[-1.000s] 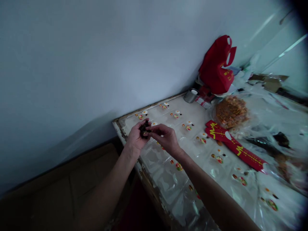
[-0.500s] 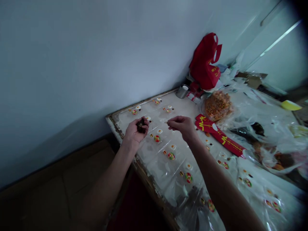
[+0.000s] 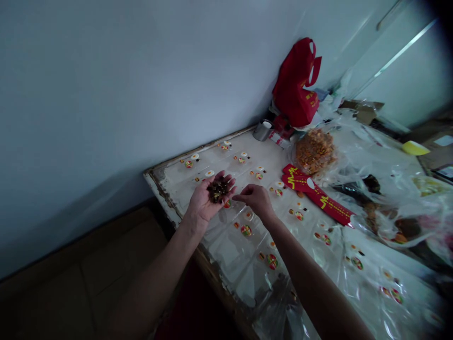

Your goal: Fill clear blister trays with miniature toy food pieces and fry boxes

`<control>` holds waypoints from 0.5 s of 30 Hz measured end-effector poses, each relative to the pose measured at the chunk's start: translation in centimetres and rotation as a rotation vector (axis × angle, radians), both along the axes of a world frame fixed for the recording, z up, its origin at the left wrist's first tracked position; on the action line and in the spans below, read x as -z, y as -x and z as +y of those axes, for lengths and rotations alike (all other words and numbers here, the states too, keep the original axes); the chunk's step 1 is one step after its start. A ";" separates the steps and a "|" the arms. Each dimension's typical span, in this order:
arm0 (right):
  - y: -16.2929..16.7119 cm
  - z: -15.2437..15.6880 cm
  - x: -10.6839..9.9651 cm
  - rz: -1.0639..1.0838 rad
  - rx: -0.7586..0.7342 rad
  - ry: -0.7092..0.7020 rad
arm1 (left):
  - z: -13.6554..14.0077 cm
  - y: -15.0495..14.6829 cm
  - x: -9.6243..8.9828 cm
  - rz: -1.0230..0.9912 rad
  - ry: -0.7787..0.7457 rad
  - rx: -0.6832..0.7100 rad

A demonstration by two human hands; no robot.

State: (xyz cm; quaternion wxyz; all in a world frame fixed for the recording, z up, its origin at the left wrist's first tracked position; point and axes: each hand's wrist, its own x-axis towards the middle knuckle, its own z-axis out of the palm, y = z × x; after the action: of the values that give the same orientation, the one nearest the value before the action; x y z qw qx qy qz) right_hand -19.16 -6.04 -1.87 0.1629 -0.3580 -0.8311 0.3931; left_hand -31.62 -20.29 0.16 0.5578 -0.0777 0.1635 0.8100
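My left hand [image 3: 201, 200] is palm up and cupped, holding a heap of small dark brown pieces [image 3: 218, 190] with its fingers partly uncurled. Just to the right, my right hand [image 3: 255, 197] has thumb and forefinger pinched together close to the left fingertips. Whatever is in that pinch is too small to make out. Under both hands, clear plastic bags [image 3: 226, 245] lie flat in rows, bearing small groups of toy-like pieces. Each group has a round red-and-green piece [image 3: 246, 230], a white-and-orange egg-like piece [image 3: 248, 215] and a small burger-like piece [image 3: 236, 225]; several include a dark piece.
A bag of orange-brown pieces [image 3: 314, 152] sits beside red-and-yellow printed strips [image 3: 318, 194]. Behind stand a metal can [image 3: 262, 131] and a red cloth bag [image 3: 297, 85] near the wall. Crumpled plastic bags [image 3: 382, 189] cover the right side. The table edge [image 3: 208, 262] is worn.
My left hand has opened out, showing more of the dark pieces. My right hand has come across from the bags to beside the left fingertips. The view has shifted slightly.
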 end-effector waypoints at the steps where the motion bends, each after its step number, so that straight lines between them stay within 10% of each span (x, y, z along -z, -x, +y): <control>1: -0.4 -0.2 -0.5 0.067 0.006 0.018 | 0.0 -0.2 0.1 0.009 -0.004 0.006; 15: -5.9 -4.9 -7.3 0.343 -0.292 -0.304 | 1.2 -7.3 -1.2 0.030 0.075 0.169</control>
State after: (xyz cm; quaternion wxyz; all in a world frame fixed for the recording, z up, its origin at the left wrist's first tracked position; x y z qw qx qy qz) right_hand -13.22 -10.92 5.42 0.2947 -0.1338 -0.8838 0.3379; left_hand -24.31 -19.13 1.33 0.6184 -0.0723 0.2081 0.7543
